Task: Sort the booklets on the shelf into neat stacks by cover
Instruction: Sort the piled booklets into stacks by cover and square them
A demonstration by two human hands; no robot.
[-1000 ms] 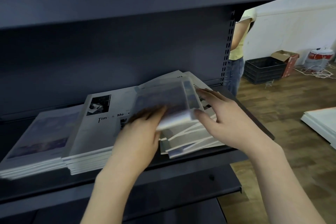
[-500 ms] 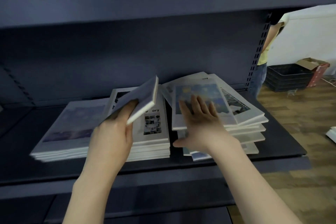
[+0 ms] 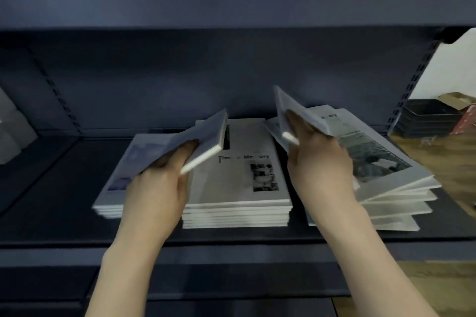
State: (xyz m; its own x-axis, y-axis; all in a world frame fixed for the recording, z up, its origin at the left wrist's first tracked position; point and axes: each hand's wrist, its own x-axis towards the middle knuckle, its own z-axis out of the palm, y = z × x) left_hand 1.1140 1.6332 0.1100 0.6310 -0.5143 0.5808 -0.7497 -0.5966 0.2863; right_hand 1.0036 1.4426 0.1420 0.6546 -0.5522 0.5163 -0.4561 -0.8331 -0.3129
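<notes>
Three piles of booklets lie on the dark shelf (image 3: 64, 188). My left hand (image 3: 159, 185) grips a blue-covered booklet (image 3: 203, 136), tilted above the left stack (image 3: 134, 159) of blue covers. In the middle is a neat stack (image 3: 237, 188) with a white "Time & Memory" cover. My right hand (image 3: 319, 162) holds another booklet (image 3: 293, 113), raised on edge over the left side of the messy right pile (image 3: 386, 177), whose top cover shows a dark photo strip.
The upper shelf board (image 3: 231, 0) hangs low over the work area. A perforated upright (image 3: 412, 85) bounds the shelf on the right. Beyond it, a black crate (image 3: 427, 118) and a cardboard box (image 3: 453, 98) stand on the wooden floor. A pale object (image 3: 13, 131) sits far left.
My right hand, which lay flat on the right pile, has lifted a booklet from it. My left hand keeps its booklet, now lower over the left stack. The view shifted left.
</notes>
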